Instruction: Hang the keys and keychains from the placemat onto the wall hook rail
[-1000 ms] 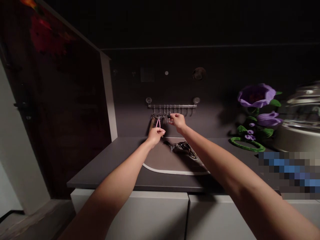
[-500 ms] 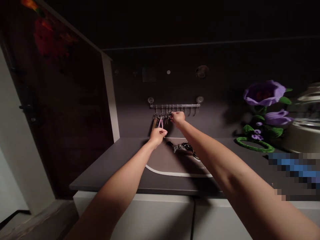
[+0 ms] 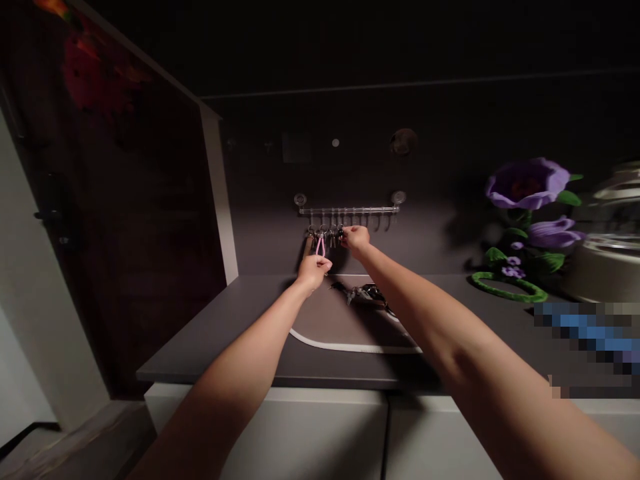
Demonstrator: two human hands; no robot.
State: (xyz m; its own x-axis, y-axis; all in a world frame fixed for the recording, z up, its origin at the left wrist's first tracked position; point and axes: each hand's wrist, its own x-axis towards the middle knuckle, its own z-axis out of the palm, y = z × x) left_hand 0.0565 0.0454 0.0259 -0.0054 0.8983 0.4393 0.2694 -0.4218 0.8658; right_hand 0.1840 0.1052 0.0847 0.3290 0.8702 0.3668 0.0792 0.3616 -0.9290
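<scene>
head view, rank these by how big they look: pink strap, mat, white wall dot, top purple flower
1. mat, even partly hidden
2. top purple flower
3. pink strap
4. white wall dot

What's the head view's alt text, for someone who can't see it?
Right hand pinches a small dark item at a clear plastic hook rail; left hand is at a pink loop strap beside hanging metal keys. Jumbled dark and metallic items lie on a brown, white-edged mat on a dark counter; purple flowers stand at right.
</scene>
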